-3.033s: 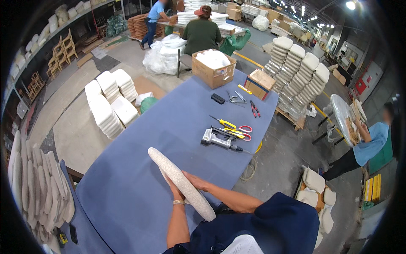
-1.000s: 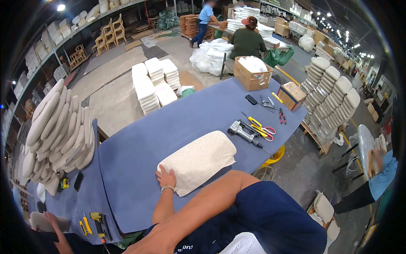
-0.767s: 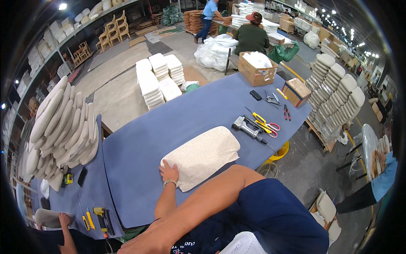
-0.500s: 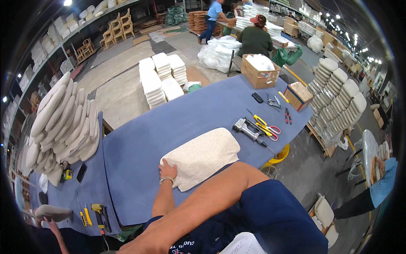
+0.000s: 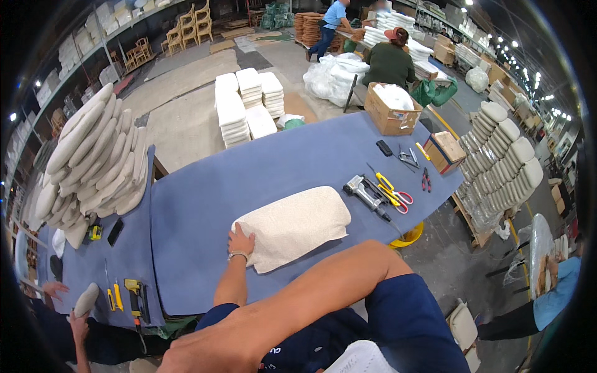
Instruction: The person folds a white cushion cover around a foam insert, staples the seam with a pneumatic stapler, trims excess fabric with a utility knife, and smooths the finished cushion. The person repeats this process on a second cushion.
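A cream textured fabric piece wrapped over a padded, cushion-like shape lies on the blue-covered worktable. My left hand, with a band at its wrist, rests on the left end of it, fingers apart and flat. My right arm reaches across my body toward the lower left. Only the back of my right hand shows at the bottom edge; its fingers are out of sight. To the right of the cream piece lie a grey staple gun and scissors with red and yellow handles.
A tall pile of beige cushions stands at the left. Nearby lie a yellow-black staple gun and a phone. A co-worker's hand holds a small cushion. Cardboard boxes sit at the table's far right end.
The view has shifted slightly. My left hand stays on the cream piece. At lower left, the co-worker's cushion has tipped more upright, and a second hand of theirs now shows.
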Tool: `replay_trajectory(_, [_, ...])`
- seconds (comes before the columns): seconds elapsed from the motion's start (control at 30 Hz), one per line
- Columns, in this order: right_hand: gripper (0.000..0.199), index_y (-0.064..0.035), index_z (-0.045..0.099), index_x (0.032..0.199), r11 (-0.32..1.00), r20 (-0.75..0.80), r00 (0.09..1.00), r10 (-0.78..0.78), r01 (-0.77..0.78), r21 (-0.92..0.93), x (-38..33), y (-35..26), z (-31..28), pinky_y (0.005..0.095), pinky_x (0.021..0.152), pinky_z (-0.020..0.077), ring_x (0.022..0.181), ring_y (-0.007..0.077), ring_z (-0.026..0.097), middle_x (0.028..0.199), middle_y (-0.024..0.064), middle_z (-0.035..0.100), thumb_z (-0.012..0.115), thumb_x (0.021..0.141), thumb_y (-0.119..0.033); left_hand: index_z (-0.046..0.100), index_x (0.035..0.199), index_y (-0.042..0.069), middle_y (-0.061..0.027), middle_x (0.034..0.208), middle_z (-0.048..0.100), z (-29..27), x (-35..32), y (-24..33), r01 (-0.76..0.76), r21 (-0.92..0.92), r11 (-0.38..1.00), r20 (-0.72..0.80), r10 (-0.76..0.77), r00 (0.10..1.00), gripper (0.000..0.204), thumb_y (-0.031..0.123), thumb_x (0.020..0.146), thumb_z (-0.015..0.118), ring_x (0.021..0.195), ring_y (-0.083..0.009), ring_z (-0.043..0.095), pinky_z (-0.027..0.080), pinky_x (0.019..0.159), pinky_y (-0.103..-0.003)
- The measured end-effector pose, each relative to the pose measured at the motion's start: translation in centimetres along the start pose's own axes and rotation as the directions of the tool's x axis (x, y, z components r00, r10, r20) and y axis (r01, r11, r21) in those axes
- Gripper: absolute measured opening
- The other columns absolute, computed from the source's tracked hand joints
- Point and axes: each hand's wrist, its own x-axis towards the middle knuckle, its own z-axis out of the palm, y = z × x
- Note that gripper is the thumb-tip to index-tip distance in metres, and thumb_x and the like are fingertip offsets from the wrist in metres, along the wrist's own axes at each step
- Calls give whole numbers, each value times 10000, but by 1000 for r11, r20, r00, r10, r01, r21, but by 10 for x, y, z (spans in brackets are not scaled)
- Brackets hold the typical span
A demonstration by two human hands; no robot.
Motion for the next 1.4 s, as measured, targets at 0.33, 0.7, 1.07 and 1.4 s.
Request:
replay_trajectory(0.33, [296,-27,627,868,992,-175,977,123,-116,51,-58,-7,-18,440,745,517,938,351,653,882,114,666,748,895,-295,346,1575,65,-284,1430,559,12,5,-31,-27,-361,932,-58,6,998,945,577,879,726,1293,-461,571,461,1102,-500])
replay_trajectory(0.7, [191,-80,592,911,596,-462,-872,159,-289,749,-540,63,284,288,499,432,613,111,542,759,2,592,604,1027,-231,561,1370,-57,-250,1224,709,34,-43,-45,-100,-633,767,-20,113,993,863,584,841,796,1147,-358,699,561,958,-458])
replay_trajectory(1.07, [243,-74,645,991,-274,37,-864,503,-118,954,-602,129,332,344,530,480,653,160,613,830,56,669,564,1047,-297,620,1343,7,-153,1158,727,22,-62,-65,332,-590,736,398,-92,913,823,661,859,746,942,-250,738,617,705,-397])
replay_trajectory(1.4, [253,-65,655,987,-237,-100,-780,618,-306,922,-643,187,210,338,548,490,665,165,627,838,64,681,561,1047,-291,604,1380,33,-133,1188,714,17,-65,-52,424,-576,698,457,-155,876,899,722,821,744,1014,-221,712,599,760,-363])
